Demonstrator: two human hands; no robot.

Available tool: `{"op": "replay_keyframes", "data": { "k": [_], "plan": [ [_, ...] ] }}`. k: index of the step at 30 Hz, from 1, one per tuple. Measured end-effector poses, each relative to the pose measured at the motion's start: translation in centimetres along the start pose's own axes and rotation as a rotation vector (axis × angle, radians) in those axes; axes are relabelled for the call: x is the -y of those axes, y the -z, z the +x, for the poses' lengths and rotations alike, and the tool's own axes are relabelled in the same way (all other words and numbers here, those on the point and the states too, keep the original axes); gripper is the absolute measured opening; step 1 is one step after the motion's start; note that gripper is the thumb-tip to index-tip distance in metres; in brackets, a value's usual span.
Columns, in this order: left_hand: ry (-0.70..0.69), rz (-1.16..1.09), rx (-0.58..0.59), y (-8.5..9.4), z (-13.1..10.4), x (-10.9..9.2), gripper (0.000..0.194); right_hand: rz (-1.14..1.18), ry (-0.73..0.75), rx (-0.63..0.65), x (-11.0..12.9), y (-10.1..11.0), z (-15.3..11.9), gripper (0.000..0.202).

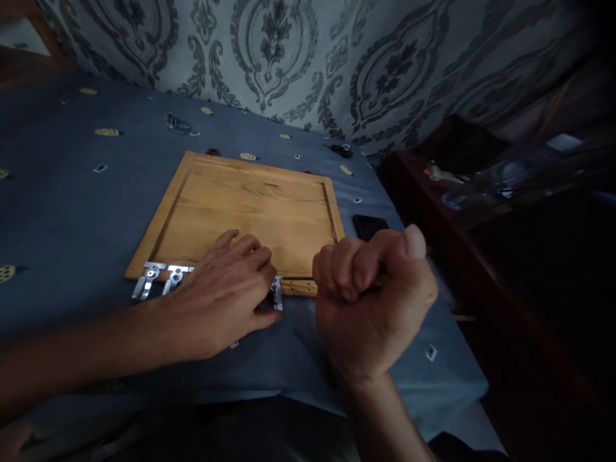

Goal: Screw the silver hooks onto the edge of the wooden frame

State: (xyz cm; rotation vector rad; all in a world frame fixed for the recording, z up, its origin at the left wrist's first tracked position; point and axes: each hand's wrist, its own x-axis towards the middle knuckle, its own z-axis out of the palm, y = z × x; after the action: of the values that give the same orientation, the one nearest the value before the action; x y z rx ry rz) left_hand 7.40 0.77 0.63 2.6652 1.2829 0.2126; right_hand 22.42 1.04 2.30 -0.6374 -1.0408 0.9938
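A framed wooden panel (pixel 245 205) lies flat on the cloth-covered table. Silver metal hooks (pixel 150 274) are set along its near edge at the left. My left hand (pixel 231 289) bends over that edge, thumb and fingers closed about another metal hook (pixel 278 296); part of this hook is hidden. Raised at the panel's near right corner, my right hand (pixel 370 289) forms a fist. From it a thin dark shaft (pixel 298 278), apparently a screwdriver's, reaches left to the hook by my left thumb. The fist hides the handle.
A black phone (pixel 369 226) rests right of the panel. Farther back on the blue tablecloth (pixel 72 212) are small metal pieces (pixel 176 123) and a dark object (pixel 341 150). A patterned curtain (pixel 274 51) hangs behind. Plastic bottles (pixel 481 186) are on the right.
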Motion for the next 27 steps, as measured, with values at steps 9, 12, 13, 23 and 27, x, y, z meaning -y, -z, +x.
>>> {"op": "replay_keyframes", "data": {
  "k": [9, 12, 13, 23, 27],
  "plan": [
    [0.056, -0.096, 0.049, 0.12, 0.15, 0.39, 0.027, 0.004, -0.016, -0.026, 0.05, -0.18, 0.02, 0.055],
    [0.046, -0.117, 0.024, -0.11, 0.11, 0.58, 0.026, -0.002, -0.012, -0.004, 0.08, -0.21, -0.01, 0.056],
    [0.043, -0.12, 0.019, -0.19, 0.1, 0.62, 0.025, -0.007, -0.016, -0.002, 0.11, -0.19, -0.04, 0.057],
    [0.054, -0.178, 0.035, 0.04, 0.22, 0.77, 0.021, 0.002, -0.064, 0.015, 0.81, -0.19, 0.09, 0.061],
    [0.064, -0.161, 0.069, 0.28, 0.32, 0.66, 0.022, 0.047, -0.052, -0.005, 0.55, -0.81, 0.17, 0.06]
  ]
}}
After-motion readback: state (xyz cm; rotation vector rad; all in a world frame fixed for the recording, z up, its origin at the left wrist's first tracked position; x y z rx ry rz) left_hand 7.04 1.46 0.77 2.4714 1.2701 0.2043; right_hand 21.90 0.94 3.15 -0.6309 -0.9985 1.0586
